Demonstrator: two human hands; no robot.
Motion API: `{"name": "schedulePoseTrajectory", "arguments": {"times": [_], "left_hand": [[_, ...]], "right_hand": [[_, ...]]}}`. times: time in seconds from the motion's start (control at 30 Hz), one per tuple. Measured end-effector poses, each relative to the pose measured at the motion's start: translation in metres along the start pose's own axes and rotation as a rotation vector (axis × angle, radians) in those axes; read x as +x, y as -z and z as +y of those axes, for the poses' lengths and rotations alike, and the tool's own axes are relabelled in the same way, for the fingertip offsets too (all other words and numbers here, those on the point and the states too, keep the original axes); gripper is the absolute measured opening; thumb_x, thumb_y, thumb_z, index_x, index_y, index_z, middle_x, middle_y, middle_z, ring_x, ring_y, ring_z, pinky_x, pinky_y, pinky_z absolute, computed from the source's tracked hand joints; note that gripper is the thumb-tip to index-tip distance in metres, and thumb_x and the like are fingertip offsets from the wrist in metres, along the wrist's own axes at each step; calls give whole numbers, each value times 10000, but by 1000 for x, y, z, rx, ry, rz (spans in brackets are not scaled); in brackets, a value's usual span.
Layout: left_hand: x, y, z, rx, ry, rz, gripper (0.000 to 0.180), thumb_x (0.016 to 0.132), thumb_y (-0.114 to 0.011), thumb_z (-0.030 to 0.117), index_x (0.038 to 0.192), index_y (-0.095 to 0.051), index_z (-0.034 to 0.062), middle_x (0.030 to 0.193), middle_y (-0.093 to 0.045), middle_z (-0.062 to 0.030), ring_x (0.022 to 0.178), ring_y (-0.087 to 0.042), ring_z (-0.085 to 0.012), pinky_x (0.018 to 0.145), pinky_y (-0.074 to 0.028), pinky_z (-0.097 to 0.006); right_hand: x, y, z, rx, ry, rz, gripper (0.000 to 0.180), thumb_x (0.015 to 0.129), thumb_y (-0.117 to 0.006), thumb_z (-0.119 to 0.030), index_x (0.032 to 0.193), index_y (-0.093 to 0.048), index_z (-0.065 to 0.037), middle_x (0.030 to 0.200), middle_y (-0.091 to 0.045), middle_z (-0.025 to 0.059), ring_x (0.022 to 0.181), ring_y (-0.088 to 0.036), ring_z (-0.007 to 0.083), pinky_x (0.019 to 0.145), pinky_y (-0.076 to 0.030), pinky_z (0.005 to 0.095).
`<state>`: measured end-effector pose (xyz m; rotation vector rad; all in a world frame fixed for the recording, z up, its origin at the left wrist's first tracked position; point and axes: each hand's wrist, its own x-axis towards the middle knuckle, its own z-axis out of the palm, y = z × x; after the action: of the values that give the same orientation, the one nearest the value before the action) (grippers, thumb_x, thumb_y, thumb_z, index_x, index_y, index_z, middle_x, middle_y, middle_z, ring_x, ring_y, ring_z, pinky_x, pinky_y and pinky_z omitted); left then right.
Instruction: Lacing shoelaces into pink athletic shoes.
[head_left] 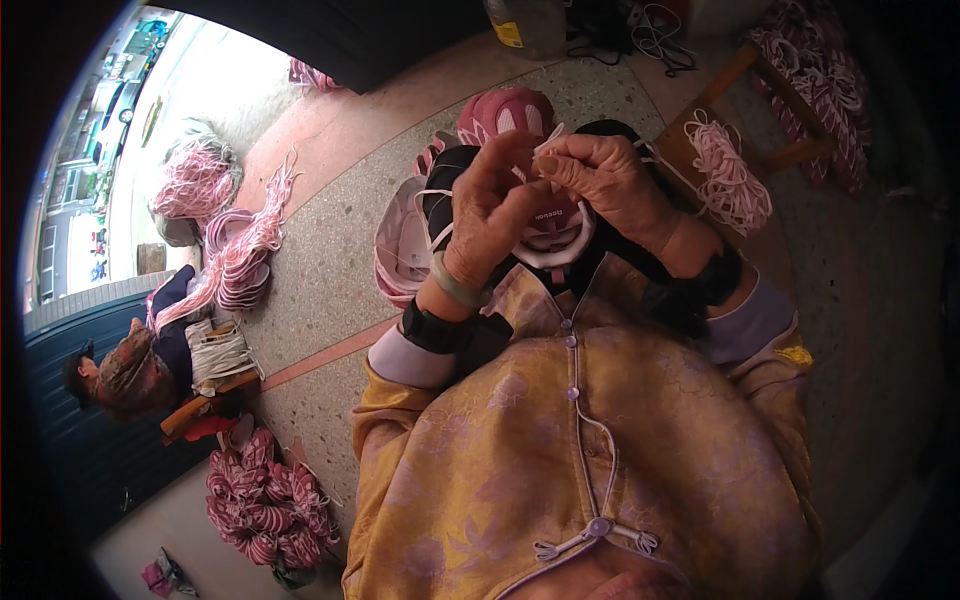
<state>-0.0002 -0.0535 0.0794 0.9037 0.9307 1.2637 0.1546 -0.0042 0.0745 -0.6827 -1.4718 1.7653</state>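
Note:
A dark pink shoe [555, 218] with a pale collar lies in my lap, partly hidden under my hands. Above it, my right hand [618, 182] pinches a thin white shoelace [550, 140] between thumb and fingertips. My left hand [490, 205] is curled close beside it, its fingers closed about the same lace. Other pieces of white lace hang by my left wrist. Just past my hands sits a second pink shoe [505, 108]. To the left of my lap is a paler pink shoe [402, 245].
A bundle of pale laces [728, 175] lies on a wooden stool [690, 130] at right. Tied pink shoes [268, 500] are heaped on the floor at lower left. Farther left, another person [145, 370] sits by long pink lace bundles [240, 250]. A plastic jug [525, 30] stands ahead.

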Motion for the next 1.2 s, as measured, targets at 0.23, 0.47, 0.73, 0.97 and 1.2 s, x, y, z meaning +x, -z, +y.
{"name": "schedulePoseTrajectory", "arguments": {"times": [0.23,0.47,0.73,0.97,1.2], "left_hand": [[8,-16,0,310,-203,-226,492,769,-554,49,1227,-375,17,925,-518,-17,706,-480,-52,575,-397,-180],[0,11,-12,350,-77,-462,137,874,-526,103,968,-552,6,713,-473,30,635,-430,-47,537,-387,-213],[2,14,-12,536,22,-731,143,873,-519,74,936,-594,-30,709,-571,-39,660,-512,-47,562,-413,-204],[17,-15,-32,577,101,-757,148,875,-513,96,841,-586,-29,632,-543,-46,519,-532,-80,468,-418,-228],[13,-5,-42,665,-80,-836,108,843,-535,78,822,-579,-18,632,-538,-122,559,-557,-202,521,-427,-305]], "right_hand": [[1,14,-47,-314,364,176,206,899,-502,-206,911,-609,-30,735,-597,14,628,-548,61,557,-456,202],[-7,268,-110,-1001,420,1007,410,870,-501,-384,1065,-581,-32,896,-606,48,765,-567,118,715,-444,264],[-111,460,-40,-1519,22,745,388,821,-517,-363,1046,-598,-56,1024,-604,158,971,-569,271,839,-428,364],[79,130,40,-1234,248,169,292,762,-621,-325,750,-494,-62,649,-568,93,607,-574,277,539,-439,358],[93,27,36,-1318,329,-357,145,707,-648,-220,760,-565,-113,770,-564,42,792,-572,220,732,-378,364]]}}
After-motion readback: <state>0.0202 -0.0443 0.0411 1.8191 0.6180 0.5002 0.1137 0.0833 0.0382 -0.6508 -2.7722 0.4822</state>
